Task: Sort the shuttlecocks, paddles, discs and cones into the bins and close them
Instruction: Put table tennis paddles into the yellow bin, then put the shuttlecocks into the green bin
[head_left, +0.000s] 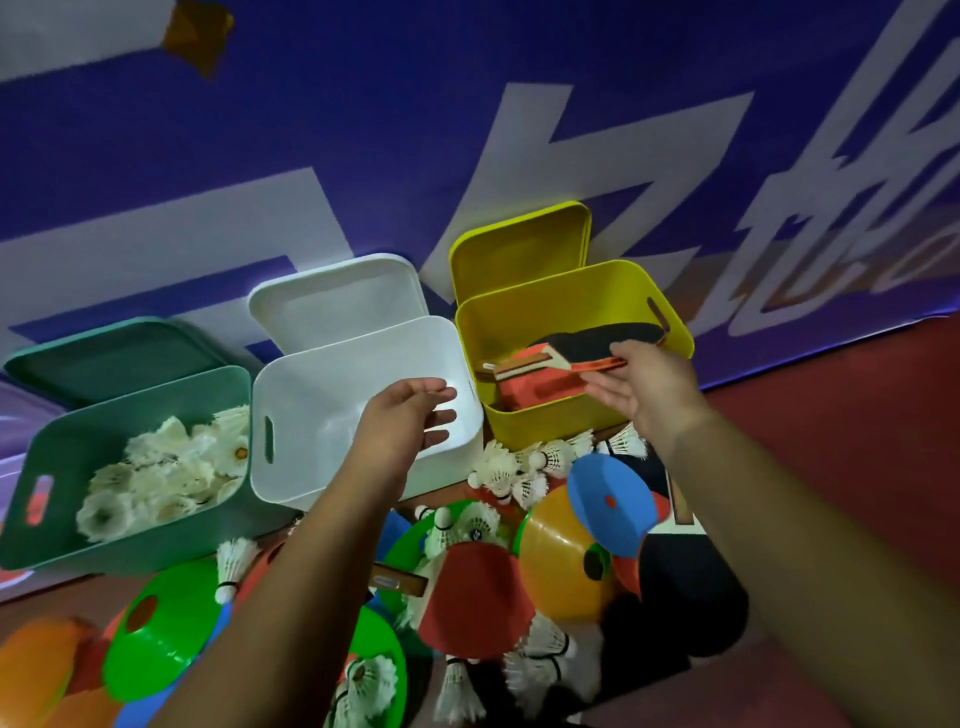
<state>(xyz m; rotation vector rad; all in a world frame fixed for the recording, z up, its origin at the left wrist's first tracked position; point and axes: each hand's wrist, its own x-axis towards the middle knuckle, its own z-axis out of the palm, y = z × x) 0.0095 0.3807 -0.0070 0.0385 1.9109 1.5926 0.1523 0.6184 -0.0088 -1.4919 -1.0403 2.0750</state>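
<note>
Our right hand (644, 400) pinches the black-faced paddle (597, 338) at the blade's near edge, fingers above and thumb beneath, just over the yellow bin (550, 421). The paddle lies crosswise, its handle pointing left above a red paddle (540, 389) inside. Our left hand (410, 415) hovers over the white bin (306, 467), fingers loosely spread, holding nothing. We judge that letting the paddle go comes next.
</note>
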